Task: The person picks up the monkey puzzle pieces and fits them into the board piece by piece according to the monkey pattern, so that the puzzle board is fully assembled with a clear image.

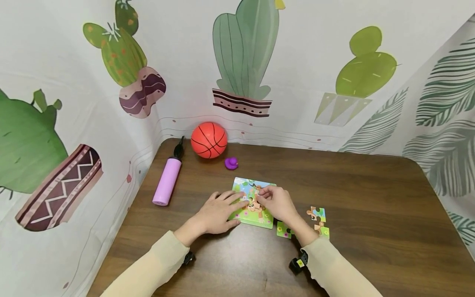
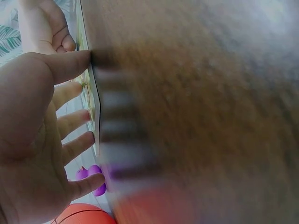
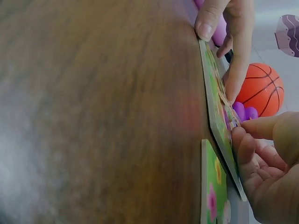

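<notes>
Sleeves [image 1: 152, 264], puzzle [image 1: 254, 214] under left hand [image 1: 218, 212], piece [image 3: 233, 122] in right hand [image 1: 278, 202]

The left sleeve [image 1: 148, 268] and right sleeve [image 1: 335, 268] were long, plain cream and lightly creased. The left hand [image 1: 219, 212] and right hand [image 1: 278, 202] were bare. Part of a small black left camera [image 1: 189, 258] showed; the right camera [image 1: 295, 268] was black and blocky, with a black strap [image 1: 305, 257] and a yellow sticker [image 1: 300, 262] bearing a dark mark.
</notes>
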`<move>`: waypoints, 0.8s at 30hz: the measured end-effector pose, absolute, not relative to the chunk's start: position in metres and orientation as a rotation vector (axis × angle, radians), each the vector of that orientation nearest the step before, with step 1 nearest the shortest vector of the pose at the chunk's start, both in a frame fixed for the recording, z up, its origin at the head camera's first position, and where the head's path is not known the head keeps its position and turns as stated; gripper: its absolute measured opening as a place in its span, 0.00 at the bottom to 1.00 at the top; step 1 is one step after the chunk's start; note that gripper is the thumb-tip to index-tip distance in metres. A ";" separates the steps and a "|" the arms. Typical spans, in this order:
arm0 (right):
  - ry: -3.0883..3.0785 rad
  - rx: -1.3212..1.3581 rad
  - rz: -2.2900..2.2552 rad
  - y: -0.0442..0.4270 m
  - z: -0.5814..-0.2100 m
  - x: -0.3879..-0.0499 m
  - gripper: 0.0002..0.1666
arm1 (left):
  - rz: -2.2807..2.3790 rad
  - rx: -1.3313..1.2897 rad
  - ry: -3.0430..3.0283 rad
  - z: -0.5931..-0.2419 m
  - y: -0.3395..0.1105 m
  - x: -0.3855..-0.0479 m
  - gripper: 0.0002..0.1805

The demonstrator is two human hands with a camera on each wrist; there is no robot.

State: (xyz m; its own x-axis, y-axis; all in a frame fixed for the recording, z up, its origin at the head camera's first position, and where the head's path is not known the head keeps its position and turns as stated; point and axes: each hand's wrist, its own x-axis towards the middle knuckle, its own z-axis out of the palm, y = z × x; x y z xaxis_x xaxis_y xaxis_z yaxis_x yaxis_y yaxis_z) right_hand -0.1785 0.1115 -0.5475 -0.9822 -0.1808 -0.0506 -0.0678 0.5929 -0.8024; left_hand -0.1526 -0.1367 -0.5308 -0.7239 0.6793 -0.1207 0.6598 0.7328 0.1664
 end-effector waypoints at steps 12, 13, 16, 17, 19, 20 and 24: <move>2.799 -0.306 -1.257 0.106 -0.548 -0.177 0.04 | 0.172 1.100 2.779 -0.536 -0.138 -0.154 0.34; 2.812 -0.319 -1.247 0.106 -0.547 -0.176 0.04 | 0.175 1.097 2.776 -0.535 -0.137 -0.154 0.34; 2.848 -0.372 -1.201 0.108 -0.546 -0.173 0.06 | 0.187 1.080 2.760 -0.532 -0.136 -0.153 0.35; 2.857 -0.392 -1.176 0.109 -0.546 -0.172 0.08 | 0.186 1.075 2.755 -0.532 -0.136 -0.153 0.35; 2.863 -0.434 -1.111 0.113 -0.544 -0.169 0.13 | 0.191 1.072 2.750 -0.532 -0.135 -0.153 0.35; 2.866 -0.453 -1.060 0.115 -0.544 -0.167 0.17 | 0.193 1.072 2.750 -0.532 -0.135 -0.153 0.35; 2.876 -0.545 -0.828 0.120 -0.544 -0.163 0.33 | 0.200 1.067 2.762 -0.535 -0.138 -0.153 0.35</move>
State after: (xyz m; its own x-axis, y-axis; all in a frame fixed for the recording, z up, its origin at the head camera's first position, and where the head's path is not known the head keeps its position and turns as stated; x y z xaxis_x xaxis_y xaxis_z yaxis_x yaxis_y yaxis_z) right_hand -0.1627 0.1197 -0.5445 -0.9310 -0.3651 0.0037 -0.3112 0.7882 -0.5310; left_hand -0.1533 -0.1376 -0.5353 -0.7283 0.6758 -0.1134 0.6525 0.7345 0.1867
